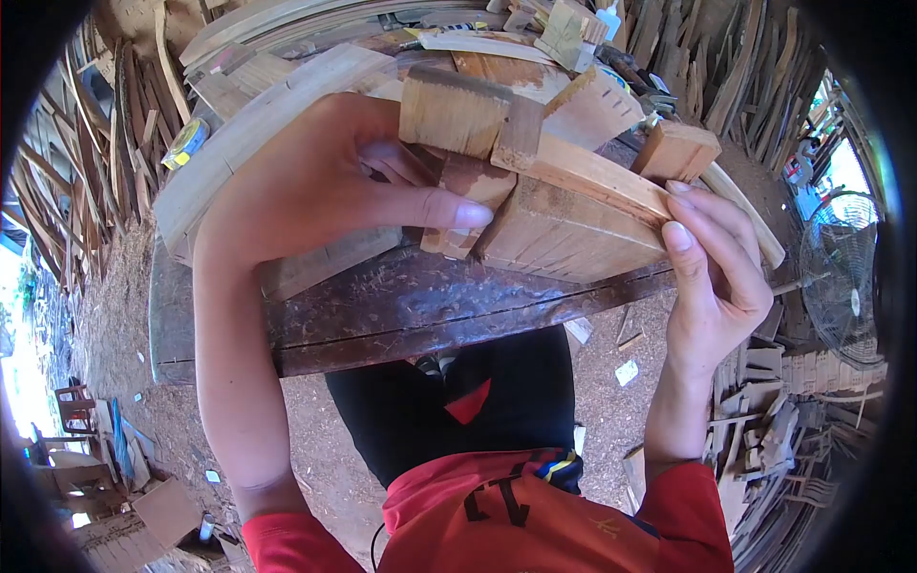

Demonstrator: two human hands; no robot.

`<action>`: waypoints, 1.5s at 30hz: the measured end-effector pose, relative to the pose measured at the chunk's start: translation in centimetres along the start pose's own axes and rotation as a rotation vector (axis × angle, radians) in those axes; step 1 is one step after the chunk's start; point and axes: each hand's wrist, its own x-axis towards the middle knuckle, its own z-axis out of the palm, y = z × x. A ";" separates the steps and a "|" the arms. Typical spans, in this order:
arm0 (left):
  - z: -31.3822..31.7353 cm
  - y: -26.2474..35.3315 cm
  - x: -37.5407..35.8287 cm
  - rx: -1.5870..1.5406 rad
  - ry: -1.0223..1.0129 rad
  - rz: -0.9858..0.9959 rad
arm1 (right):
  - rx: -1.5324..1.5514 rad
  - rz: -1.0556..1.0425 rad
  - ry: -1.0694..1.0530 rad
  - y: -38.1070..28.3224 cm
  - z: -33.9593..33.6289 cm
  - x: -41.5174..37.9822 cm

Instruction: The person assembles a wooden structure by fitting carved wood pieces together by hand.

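Note:
My left hand (315,181) is closed round a small wooden block (457,196), its thumb pressed on the near face and its fingers hidden behind. Above that thumb is a thicker wood block (454,119) with a dark top face, overlapping the small one in this view. A long narrow wooden strip (597,181) runs rightward from there, along the top of a wide wood piece (573,234) with slanted marks on its face. At the strip's right end, my right hand (721,277) pinches it between thumb and fingers. Another wood block (678,151) stands just beyond my right fingertips.
A dark, worn wooden workbench (430,310) lies under my hands. Long planks (315,81) and a tape measure (186,143) are at its left. Behind are more offcuts and a white bottle (609,19). A fan (841,277) stands at the right, with wood scraps stacked all round.

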 end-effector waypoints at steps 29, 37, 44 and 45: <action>-0.4 -0.6 0.0 -0.222 -0.057 0.116 | -0.042 -0.298 0.134 3.0 2.0 -0.4; -0.2 0.0 -0.4 -0.401 -0.017 0.083 | -0.056 -0.297 0.136 2.9 2.1 -0.6; -0.1 0.1 -0.3 -0.402 -0.008 0.067 | -0.039 -0.304 0.144 3.2 2.3 -0.6; -0.2 0.2 -0.3 -0.420 -0.019 0.049 | -0.040 -0.306 0.142 3.2 2.3 -0.6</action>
